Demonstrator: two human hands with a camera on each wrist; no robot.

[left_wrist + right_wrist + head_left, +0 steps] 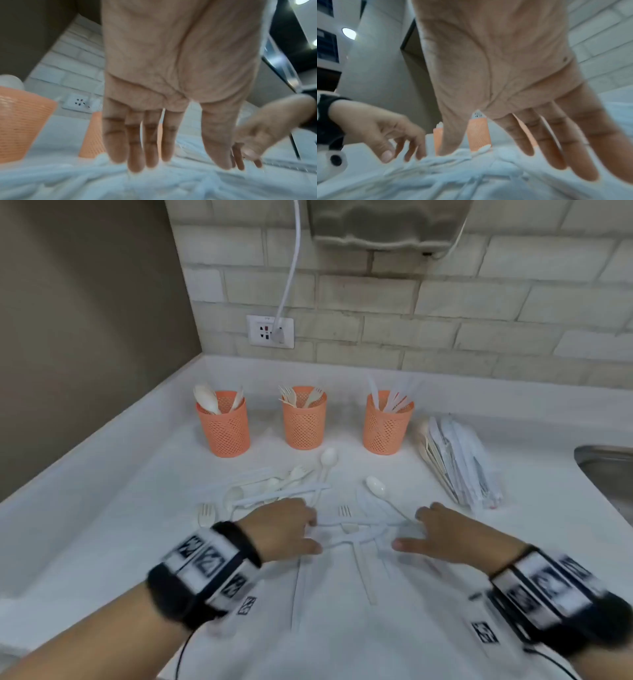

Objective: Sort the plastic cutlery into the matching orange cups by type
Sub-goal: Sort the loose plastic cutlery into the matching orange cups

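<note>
Hovering flat over loose cutlery pile [356,529] mid-counter [102,542]: left hand [284,529], right hand [452,537], fingers spread, holding nothing, likely picking next piece. Orange cups [304,419] toward back edge, sorted by type.

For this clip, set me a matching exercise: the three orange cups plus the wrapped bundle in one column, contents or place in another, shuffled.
Column one:
1. left cup
2. middle cup
3. right cup
4. wrapped cutlery bundle

Column two:
A. holds forks
B. lies on the counter, right of the cups
C. holds spoons
D. holds knives

Pairs: 1-C, 2-A, 3-D, 4-B
</note>
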